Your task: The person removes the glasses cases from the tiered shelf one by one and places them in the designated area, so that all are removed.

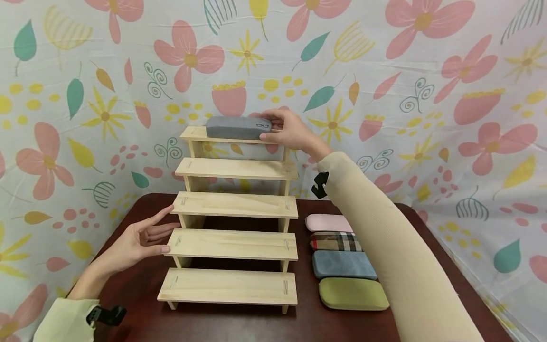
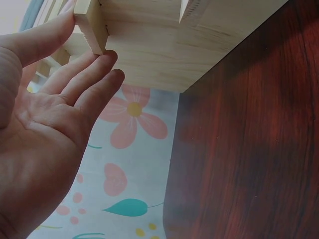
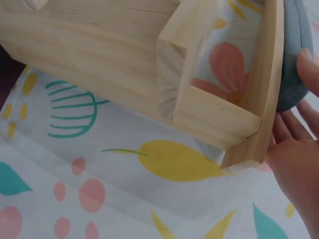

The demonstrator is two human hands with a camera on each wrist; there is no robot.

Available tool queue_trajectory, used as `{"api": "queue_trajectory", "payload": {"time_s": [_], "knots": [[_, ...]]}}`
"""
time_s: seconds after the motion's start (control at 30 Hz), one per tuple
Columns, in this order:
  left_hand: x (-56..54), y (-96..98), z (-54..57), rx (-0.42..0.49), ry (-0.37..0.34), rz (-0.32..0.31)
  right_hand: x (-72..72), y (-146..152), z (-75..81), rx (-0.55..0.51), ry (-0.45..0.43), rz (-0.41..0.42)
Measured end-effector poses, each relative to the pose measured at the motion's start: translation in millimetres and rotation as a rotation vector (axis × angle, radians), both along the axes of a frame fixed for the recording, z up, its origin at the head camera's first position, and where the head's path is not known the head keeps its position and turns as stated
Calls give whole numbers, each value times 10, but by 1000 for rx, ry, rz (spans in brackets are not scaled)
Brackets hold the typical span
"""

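A grey-blue glasses case with a small glasses mark lies lengthwise on the top step of a stepped wooden rack. My right hand grips the right end of this case, thumb in front and fingers behind. In the right wrist view, the case sits along the top board, the hand right at its end. My left hand touches the left ends of two middle steps with fairly straight fingers. The left wrist view shows that hand with thumb and fingertips at a board's end.
Right of the rack, several more cases lie in a column: pink, plaid, blue and yellow-green. The right forearm passes over their right side. All stands on a dark red wooden table before a flower-patterned cloth.
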State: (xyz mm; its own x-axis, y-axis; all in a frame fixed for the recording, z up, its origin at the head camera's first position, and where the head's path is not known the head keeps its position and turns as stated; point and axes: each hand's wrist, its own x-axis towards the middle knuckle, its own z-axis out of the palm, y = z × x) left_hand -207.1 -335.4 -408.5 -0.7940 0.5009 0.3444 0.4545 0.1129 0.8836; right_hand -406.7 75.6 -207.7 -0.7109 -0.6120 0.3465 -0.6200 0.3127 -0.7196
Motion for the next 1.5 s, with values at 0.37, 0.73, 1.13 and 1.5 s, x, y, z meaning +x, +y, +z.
{"api": "queue_trajectory", "payload": {"time_s": [0.37,0.73,1.13,1.5], "knots": [[-3,8,-4,1,14,-1,51,199,16,-5,-46,-36],[-21,5,-3,9,14,-15,20,164,74,119,-30,-91],[-12,-6,0,-5,7,1,41,174,68,73,-89,-80],[-20,-14,-4,-10,3,6,7,177,64,107,-105,-100]]}}
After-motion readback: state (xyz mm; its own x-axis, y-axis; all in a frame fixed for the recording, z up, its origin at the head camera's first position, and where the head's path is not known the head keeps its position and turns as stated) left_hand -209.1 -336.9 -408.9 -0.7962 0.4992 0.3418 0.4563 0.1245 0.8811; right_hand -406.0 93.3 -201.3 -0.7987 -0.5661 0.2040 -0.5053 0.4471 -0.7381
